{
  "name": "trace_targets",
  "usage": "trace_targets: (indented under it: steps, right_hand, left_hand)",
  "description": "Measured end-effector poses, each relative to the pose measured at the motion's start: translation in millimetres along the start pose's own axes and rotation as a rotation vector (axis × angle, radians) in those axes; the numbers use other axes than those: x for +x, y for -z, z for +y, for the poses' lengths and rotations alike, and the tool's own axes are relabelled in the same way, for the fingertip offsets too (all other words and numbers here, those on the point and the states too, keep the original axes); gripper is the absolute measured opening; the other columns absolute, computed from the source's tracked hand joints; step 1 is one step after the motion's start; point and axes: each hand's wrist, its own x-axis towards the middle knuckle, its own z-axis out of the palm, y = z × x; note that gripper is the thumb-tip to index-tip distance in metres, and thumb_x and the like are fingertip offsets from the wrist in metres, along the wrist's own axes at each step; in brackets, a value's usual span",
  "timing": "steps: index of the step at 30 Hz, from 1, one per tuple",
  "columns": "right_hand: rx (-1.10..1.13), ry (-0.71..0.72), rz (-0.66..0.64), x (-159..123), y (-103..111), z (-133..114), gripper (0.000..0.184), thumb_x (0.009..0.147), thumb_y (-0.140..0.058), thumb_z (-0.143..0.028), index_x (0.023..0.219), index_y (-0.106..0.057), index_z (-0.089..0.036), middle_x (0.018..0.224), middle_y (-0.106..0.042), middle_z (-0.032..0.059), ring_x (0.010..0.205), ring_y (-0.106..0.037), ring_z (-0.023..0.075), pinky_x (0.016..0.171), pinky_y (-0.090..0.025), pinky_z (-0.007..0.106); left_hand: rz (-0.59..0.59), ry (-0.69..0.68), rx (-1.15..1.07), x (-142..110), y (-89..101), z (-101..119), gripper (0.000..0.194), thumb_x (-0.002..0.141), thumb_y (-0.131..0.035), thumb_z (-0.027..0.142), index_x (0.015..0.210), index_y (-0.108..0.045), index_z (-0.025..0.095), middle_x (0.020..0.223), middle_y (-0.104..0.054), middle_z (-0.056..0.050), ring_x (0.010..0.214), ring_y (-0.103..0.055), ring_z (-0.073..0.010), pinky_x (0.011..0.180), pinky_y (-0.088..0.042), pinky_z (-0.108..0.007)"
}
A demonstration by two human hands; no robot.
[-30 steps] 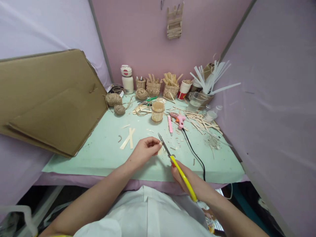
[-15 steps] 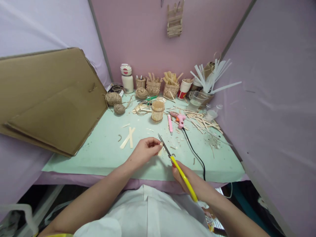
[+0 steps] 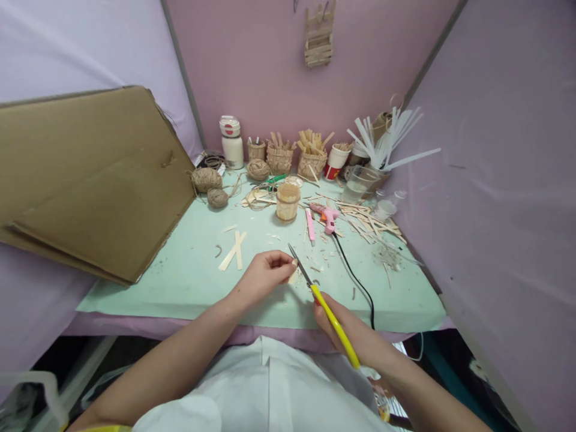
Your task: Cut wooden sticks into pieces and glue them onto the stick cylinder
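Scissors with a long yellow handle and grey metal blades [image 3: 333,322] are gripped in the closed right hand [image 3: 345,314], their tips pointing forward and leftward. A small, flat piece of pale wood [image 3: 292,276] is pinched between the thumb and fingers of the left hand [image 3: 269,271], at the blades; whether they touch it cannot be told. Two crossed, pale wooden strips [image 3: 238,258] lie left of the left hand; a round, straw-coloured tub [image 3: 287,207] stands beyond both hands.
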Motion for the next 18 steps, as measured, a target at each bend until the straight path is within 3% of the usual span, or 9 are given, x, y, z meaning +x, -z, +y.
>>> trace_targets:
  steps: [6,11,18]
  right_hand:
    - [-0.002,0.004,0.022,-0.7,0.8,-0.9,0.020,0.091,-0.036,-0.037,0.082,-0.043,-0.020,0.064,-0.040,-0.0037,0.056,-0.035,0.0109,0.051,-0.034,0.023]
    - [0.065,-0.054,-0.029,-3.1,2.3,-3.1,0.021,0.090,-0.039,-0.038,0.079,-0.041,-0.020,0.061,-0.033,-0.0062,0.052,-0.027,0.0088,0.048,-0.028,0.022]
    - [0.081,-0.058,-0.064,-6.2,0.4,-3.8,0.020,0.092,-0.035,-0.036,0.080,-0.040,-0.021,0.060,-0.034,-0.0062,0.050,-0.028,0.0083,0.048,-0.027,0.022]
  left_hand:
    - [-0.003,-0.001,0.010,-0.2,0.8,-0.5,0.024,0.065,-0.064,0.036,0.071,-0.060,0.014,0.057,-0.049,0.003,0.053,-0.040,-0.0076,0.054,-0.031,-0.022]
    - [-0.026,0.022,-0.044,0.5,0.8,-2.3,0.023,0.065,-0.066,0.035,0.070,-0.060,0.013,0.056,-0.048,0.004,0.052,-0.039,-0.0064,0.053,-0.031,-0.021]
    - [-0.056,0.100,-0.127,-0.7,1.3,-0.7,0.024,0.063,-0.068,0.035,0.070,-0.060,0.014,0.058,-0.047,0.004,0.052,-0.039,-0.0061,0.053,-0.031,-0.021]
